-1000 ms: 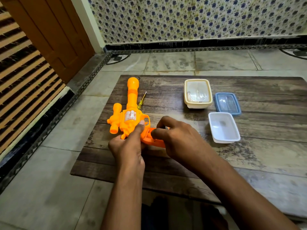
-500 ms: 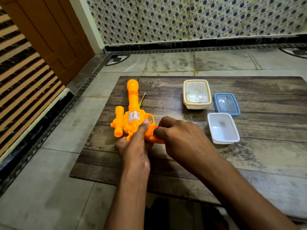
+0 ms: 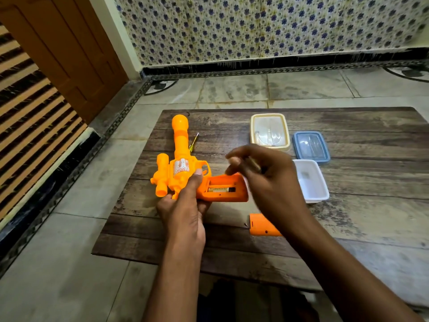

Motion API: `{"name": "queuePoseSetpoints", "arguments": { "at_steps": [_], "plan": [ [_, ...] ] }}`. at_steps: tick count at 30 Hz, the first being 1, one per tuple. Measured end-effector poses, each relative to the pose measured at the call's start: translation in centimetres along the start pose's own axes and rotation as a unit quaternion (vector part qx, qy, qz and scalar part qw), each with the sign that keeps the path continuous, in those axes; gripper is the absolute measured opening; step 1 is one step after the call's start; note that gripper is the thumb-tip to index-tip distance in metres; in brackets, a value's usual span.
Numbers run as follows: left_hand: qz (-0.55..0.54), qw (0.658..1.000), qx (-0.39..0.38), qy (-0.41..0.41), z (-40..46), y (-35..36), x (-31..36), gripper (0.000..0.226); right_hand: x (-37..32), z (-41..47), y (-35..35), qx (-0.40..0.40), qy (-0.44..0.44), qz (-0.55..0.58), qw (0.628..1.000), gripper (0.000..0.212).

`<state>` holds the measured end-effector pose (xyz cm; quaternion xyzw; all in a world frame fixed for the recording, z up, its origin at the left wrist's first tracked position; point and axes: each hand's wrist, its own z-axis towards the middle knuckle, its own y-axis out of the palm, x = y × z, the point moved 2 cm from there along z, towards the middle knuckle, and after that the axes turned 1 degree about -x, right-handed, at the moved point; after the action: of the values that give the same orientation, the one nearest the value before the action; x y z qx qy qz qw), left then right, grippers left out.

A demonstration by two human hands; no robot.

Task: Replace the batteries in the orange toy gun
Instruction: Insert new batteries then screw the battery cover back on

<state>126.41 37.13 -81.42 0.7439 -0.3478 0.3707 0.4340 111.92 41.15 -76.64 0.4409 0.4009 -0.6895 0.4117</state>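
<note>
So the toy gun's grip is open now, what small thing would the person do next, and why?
Probably carry what looks like a battery pinched in the right hand over to the open white container and drop it in. The battery cover already lies on the table, one battery remains in the compartment, and the left hand steadies the orange toy gun.
</note>
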Motion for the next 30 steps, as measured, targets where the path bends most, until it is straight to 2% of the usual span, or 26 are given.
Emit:
{"name": "queuePoseSetpoints", "arguments": {
  "at_steps": [3, 5, 10, 14, 19, 23, 26, 30],
  "plan": [
    [-0.022, 1.0, -0.001, -0.017, -0.3, 0.2, 0.2, 0.039, 0.0, 0.5, -1.0, 0.033, 0.119, 0.164, 0.979, 0.02],
    [-0.037, 0.999, 0.0, -0.038, -0.3, 0.3, 0.4, 0.035, 0.1, 0.6, -1.4, 0.031, 0.17, 0.227, 0.958, 0.023],
    [-0.059, 0.996, -0.024, -0.064, 0.0, 0.2, 0.5, 0.046, 0.1, 0.6, -1.3, -0.003, 0.161, 0.152, 0.975, 0.019],
    [-0.064, 0.995, -0.023, -0.067, 0.1, 0.1, 0.5, 0.051, 0.0, 0.5, -0.9, -0.049, 0.155, 0.158, 0.974, 0.026],
    [-0.059, 0.996, -0.028, -0.059, 0.3, -0.2, 0.7, 0.037, 0.1, 0.6, -1.5, -0.042, 0.197, 0.211, 0.957, 0.003],
    [-0.027, 0.999, -0.018, -0.026, 0.0, 0.0, 0.6, 0.039, 0.9, 0.7, -1.6, -0.056, 0.26, 0.265, 0.927, 0.009],
    [0.002, 1.0, -0.016, -0.005, -0.1, 0.0, 0.4, 0.033, 1.0, 0.7, -1.6, -0.065, 0.245, 0.24, 0.937, 0.018],
    [0.022, 1.0, -0.014, 0.007, -0.3, 0.0, 0.3, 0.04, 0.4, 0.7, -1.4, -0.105, 0.219, 0.209, 0.947, 0.014]
  ]
}}
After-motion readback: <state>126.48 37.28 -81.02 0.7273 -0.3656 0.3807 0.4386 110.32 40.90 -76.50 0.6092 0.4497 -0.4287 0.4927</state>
